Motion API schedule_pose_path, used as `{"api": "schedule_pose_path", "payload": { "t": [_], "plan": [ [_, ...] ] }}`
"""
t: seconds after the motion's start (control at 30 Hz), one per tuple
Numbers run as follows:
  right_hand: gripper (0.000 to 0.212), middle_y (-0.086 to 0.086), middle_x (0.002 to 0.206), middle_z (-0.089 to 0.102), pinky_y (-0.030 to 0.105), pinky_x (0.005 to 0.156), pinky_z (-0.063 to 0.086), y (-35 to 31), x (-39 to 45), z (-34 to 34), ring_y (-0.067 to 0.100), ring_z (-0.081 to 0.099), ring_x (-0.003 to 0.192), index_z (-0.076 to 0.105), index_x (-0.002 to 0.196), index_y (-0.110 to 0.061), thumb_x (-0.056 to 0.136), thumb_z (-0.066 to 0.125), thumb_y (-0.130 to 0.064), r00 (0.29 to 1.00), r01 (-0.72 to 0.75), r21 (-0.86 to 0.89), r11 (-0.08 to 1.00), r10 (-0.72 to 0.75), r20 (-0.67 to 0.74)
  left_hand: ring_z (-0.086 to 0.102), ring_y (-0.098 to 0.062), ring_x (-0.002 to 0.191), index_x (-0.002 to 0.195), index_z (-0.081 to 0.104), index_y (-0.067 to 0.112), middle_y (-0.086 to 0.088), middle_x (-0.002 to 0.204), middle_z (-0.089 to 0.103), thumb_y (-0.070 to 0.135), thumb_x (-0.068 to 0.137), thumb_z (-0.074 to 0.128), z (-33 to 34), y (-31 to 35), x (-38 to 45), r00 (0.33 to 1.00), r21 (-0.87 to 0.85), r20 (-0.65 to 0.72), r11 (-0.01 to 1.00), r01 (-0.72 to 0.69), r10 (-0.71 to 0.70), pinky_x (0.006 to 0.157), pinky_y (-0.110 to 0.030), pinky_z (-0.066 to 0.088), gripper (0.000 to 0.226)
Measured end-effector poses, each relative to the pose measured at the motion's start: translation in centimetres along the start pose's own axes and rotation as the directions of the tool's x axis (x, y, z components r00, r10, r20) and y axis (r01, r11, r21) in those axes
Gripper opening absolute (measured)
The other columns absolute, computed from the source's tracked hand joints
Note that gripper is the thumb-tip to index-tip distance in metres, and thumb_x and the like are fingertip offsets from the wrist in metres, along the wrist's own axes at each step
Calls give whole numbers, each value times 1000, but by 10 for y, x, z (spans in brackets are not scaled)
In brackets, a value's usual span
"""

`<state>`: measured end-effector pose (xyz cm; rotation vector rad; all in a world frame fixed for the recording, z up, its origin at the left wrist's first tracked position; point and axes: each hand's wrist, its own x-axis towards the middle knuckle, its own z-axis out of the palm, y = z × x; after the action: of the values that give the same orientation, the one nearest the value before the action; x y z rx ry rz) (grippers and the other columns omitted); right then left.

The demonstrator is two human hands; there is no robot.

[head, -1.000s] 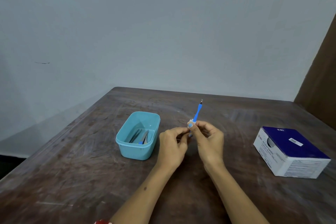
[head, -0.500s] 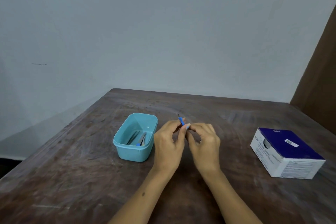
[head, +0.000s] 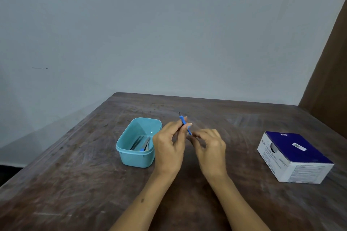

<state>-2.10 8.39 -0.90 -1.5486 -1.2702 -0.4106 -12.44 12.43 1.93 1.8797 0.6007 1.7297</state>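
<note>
A thin blue-handled tool [head: 183, 121] with a dark metal tip points up and to the left above the table. My left hand [head: 169, 148] pinches its handle between thumb and fingers. My right hand [head: 211, 146] is just to the right, its curled fingertips pinching the tool's lower end. A small pale bit shows at that end; I cannot make out what it is. A teal plastic tub [head: 138, 156] stands left of my left hand and holds several metal instruments, one with a blue handle.
A blue and white box of alcohol swabs [head: 294, 157] lies at the right on the worn brown wooden table [head: 75, 184]. A grey wall runs behind the table, and a brown panel [head: 330, 80] stands at the far right.
The tool was upright in my right hand, tip tilted right. It has swung down and left, and my left hand now pinches its handle. Both hands sit slightly lower.
</note>
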Motion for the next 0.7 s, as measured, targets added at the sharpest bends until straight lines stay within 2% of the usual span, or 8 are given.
{"api": "schedule_pose_path", "payload": {
  "t": [0.07,0.17,0.27,0.37,0.43,0.57,0.63,0.7],
  "plan": [
    [9,-2,71,65,19,64,40,7,-1,1,19,56,70,71,74,-14,73,78,-8,999,-28,-15,1000,28,21,57,-6,66,90,72,12,9,79,68,21,85,62,-7,7,7,999,32,-35,999,-5,6,58,-16,45,14],
    [11,0,75,69,23,68,42,16,-1,1,21,59,73,75,81,-14,75,76,-6,995,-95,17,995,95,-23,57,-12,65,83,72,10,1,71,65,17,85,66,-29,20,29,998,166,-59,986,9,1,58,-14,41,10],
    [16,2,80,70,17,67,37,16,1,-1,21,58,75,76,91,-13,80,70,-4,989,-133,27,991,134,-64,62,-16,59,72,67,2,-2,62,67,15,84,68,-55,19,56,980,411,13,894,178,-201,61,-20,43,18],
    [19,4,83,70,18,69,34,15,2,-2,22,58,76,75,97,-12,84,65,-3,983,-160,42,986,163,-86,64,-26,65,78,62,-1,-7,70,65,13,80,70,-69,4,80,874,622,91,713,325,-477,69,-31,55,16],
    [21,4,85,70,25,70,39,15,1,-3,23,58,79,74,99,-12,85,63,-2,976,-188,49,981,192,-106,67,-32,73,83,62,-1,-16,80,66,9,78,69,-69,-1,87,783,752,122,571,328,-610,72,-41,58,14],
    [20,0,87,69,20,73,38,21,3,-7,22,59,85,73,98,-14,87,61,-3,934,-301,120,946,318,-166,69,-26,65,73,57,0,-16,76,66,1,81,62,-56,5,86,627,872,212,435,225,-749,64,-36,60,8],
    [18,-2,88,68,20,74,43,22,4,-10,17,62,85,73,97,-16,88,61,-7,879,-397,254,882,445,-172,69,-25,72,82,55,0,-14,81,65,2,82,61,-50,8,82,568,904,235,393,171,-789,68,-33,60,5],
    [15,-2,89,71,22,76,48,25,6,-12,10,65,83,72,96,-19,88,62,-10,793,-489,420,764,590,-150,66,-26,77,94,56,0,-11,81,59,1,82,58,-47,10,80,534,929,239,350,117,-811,69,-29,57,12]
  ]
}}
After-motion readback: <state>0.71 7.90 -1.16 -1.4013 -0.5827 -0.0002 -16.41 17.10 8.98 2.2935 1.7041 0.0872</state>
